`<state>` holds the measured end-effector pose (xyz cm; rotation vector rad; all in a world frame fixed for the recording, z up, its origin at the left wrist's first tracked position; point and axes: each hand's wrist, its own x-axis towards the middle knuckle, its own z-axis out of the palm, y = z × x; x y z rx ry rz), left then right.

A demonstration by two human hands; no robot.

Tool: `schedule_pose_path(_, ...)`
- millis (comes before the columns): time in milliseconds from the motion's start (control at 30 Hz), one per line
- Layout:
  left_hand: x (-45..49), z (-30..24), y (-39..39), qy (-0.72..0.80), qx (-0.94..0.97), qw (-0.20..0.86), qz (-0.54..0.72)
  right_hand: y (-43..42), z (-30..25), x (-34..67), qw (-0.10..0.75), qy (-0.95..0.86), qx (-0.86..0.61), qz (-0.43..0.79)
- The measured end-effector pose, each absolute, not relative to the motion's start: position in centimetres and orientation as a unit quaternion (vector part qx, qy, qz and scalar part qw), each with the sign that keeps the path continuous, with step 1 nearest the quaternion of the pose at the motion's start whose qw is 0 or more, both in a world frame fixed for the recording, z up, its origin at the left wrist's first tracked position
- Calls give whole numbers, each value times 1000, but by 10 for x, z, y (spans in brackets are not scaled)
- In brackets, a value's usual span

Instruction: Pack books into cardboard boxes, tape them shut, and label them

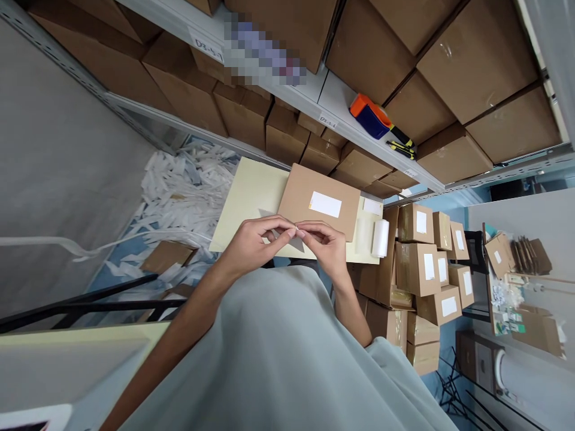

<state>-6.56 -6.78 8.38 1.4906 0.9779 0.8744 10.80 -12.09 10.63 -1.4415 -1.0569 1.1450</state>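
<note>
My left hand (255,237) and my right hand (324,242) meet in front of my chest, fingertips pinched together on a small thin pale strip (296,227) that is hard to make out. Just beyond them a flat brown cardboard box (309,182) with a white label (325,204) lies on a pale yellow table (242,197). A roll of white labels (381,237) stands at the table's right end, beside a second white label (372,206).
Metal shelves (314,99) above hold many brown cartons, an orange and blue tape dispenser (371,115) and a yellow utility knife (401,148). Labelled small boxes (426,263) are stacked at the right. White paper strips (179,191) litter the floor at the left.
</note>
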Motion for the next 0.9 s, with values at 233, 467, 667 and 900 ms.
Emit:
schedule_pose_path(233,-64,75,-64,451,621,520,374,-116,95,121,516,-363,-630,452)
schedule_pose_path(467,-93,5,-7,641,498,473,343,-111,78,169,546,-318,-690,353)
schedule_pose_path(667,-150,-12,61,854,391,239,245,-127,70,189,555,-296,-713,310)
schedule_pose_path(900,-219,3,154,804,468,274,243,-145,66,178,559,-290,-702,333)
